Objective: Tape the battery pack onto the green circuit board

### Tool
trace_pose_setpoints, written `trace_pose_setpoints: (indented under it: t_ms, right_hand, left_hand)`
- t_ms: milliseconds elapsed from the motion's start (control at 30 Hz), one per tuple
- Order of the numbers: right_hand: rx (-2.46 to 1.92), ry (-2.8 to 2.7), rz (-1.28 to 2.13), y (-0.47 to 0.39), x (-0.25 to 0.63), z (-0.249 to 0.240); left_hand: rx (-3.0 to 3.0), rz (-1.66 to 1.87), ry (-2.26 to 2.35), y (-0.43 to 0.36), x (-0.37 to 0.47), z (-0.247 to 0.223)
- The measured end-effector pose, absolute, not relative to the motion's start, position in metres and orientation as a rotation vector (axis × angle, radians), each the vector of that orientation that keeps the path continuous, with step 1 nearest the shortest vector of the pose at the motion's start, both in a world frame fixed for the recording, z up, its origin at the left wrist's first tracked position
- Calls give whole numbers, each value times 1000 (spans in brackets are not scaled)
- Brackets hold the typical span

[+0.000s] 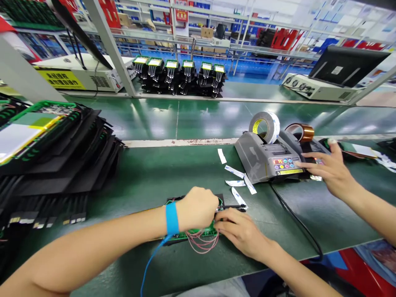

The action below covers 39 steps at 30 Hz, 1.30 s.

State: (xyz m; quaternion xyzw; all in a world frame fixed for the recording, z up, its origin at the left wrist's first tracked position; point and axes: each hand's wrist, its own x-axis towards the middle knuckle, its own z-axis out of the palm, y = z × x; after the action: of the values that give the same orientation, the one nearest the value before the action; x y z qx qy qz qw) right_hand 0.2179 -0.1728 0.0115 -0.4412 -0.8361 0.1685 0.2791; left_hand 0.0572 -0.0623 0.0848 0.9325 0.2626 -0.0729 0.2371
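Green circuit board (210, 231) sits on the near part of the bench (148, 169), in a dark frame, mostly covered by the two hands, and it looks partly worked rather than finished: pink wires (201, 247) spill over its near edge in loose loops, not tucked in or held flat where they show. Narrow white strips (234, 171) lie scattered just beyond it, between the board and the grey tape dispenser (256, 163), which suggests that some pieces of tape are already used, though whether any of it is on this board cannot be seen. At the left, a stack of dark assemblies (66, 165) carries a similar green board on top, perhaps further along, but its stage cannot be told. The left hand (199, 208) comes in over the board with the forearm nearly level, knuckles up and fingers curled under into a loose fist; the blue wrist band (172, 218) is just behind it, and the fingertips are hidden, so what they grip cannot be told. The right hand (243, 233) reaches in low from the other side, back of the hand up, fingers bent and close together, their tips at the board's right end beside the left hand; whether they pinch anything is unclear
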Motion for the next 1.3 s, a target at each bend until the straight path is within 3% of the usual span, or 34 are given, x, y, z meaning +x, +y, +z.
trace_pose_setpoints:
  t_ms: [167,267,467,733,933,1300]
  right_hand:
    - [-1291,-2056,792,-171,219,17]
    - [-1386,-1850,1000,-170,219,20]
    - [-1419,-1798,1060,-168,217,21]
    - [-1468,-1872,970,-159,220,20]
    - [-1169,-2224,873,-151,229,31]
    - [-1067,-2565,675,-149,240,31]
  left_hand:
    - [1971,-391,707,-26,30,98]
    - [1707,-275,740,-29,16,87]
    - [1471,-83,712,-65,4,71]
    - [2141,103,758,-84,-51,65]
    - [2662,117,517,-96,-69,51]
    - [2717,-210,610,-102,-35,55]
